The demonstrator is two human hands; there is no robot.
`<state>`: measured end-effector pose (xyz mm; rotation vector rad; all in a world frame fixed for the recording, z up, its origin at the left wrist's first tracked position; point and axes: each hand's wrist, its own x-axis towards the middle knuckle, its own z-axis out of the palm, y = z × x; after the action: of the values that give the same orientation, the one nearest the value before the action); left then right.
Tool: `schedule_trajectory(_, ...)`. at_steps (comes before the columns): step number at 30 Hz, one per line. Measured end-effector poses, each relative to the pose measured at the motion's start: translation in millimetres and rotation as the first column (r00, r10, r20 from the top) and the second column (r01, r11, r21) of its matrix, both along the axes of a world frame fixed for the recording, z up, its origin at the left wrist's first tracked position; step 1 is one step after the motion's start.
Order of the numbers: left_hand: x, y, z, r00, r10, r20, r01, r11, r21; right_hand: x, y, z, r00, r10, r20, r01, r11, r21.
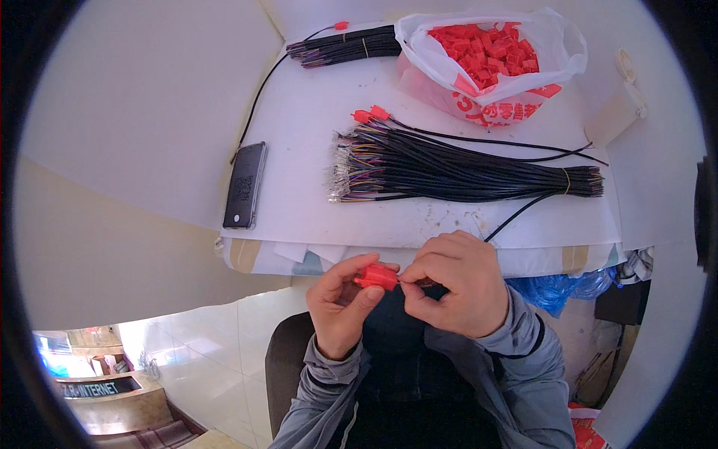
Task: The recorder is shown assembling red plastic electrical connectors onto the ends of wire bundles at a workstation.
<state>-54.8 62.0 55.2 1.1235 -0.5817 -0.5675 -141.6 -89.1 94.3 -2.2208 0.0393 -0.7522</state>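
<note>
Just in front of the table's near edge, my left hand (336, 303) grips a red plastic connector housing (378, 278) between thumb and fingers. Close against the housing's right end, my right hand (465, 280) pinches the thin wires of a black cable. Whether the wire tips sit inside the housing cannot be made out. The black cable (516, 218) shows behind my right hand, reaching up toward the large bundle of black cables (471, 168). That bundle lies across the table with bare metal terminals at its left end and a tie near its right end.
A plastic bag (419, 81) full of red connector housings (490, 58) stands at the back. Two cables with red connectors (371, 114) lie along the bundle. Another cable bundle (348, 49) is at the back left, a phone (244, 187) at the left edge, a pale container (617, 114) at right.
</note>
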Motion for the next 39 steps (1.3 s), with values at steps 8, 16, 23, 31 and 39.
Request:
schedule_trajectory(8, 3, 0, 4, 0.995, -0.055, 0.08, 0.051, 0.997, 0.049, -4, -13, 6, 0.975, 0.157, -0.154, -0.152, 0.987, 0.042)
schedule_trajectory(16, -1, -4, -1, 0.999, -0.008, -0.049, 0.008, 1.0, 0.003, -4, -6, -1, 0.997, 0.066, 0.031, -0.059, 0.979, -0.193)
schedule_trajectory(23, -2, -3, -4, 0.996, -0.009, -0.089, 0.007, 1.0, -0.025, -3, 2, -11, 0.992, 0.006, 0.127, 0.018, 0.982, -0.187)
schedule_trajectory(31, -5, -4, -7, 0.995, 0.031, -0.1, -0.035, 0.999, -0.039, -2, 6, -14, 0.983, -0.031, 0.183, 0.051, 0.993, -0.109)
schedule_trajectory(39, -5, -2, -13, 0.991, 0.055, -0.122, -0.058, 0.998, -0.019, -3, 6, -11, 0.992, -0.033, 0.122, 0.046, 0.994, -0.104)
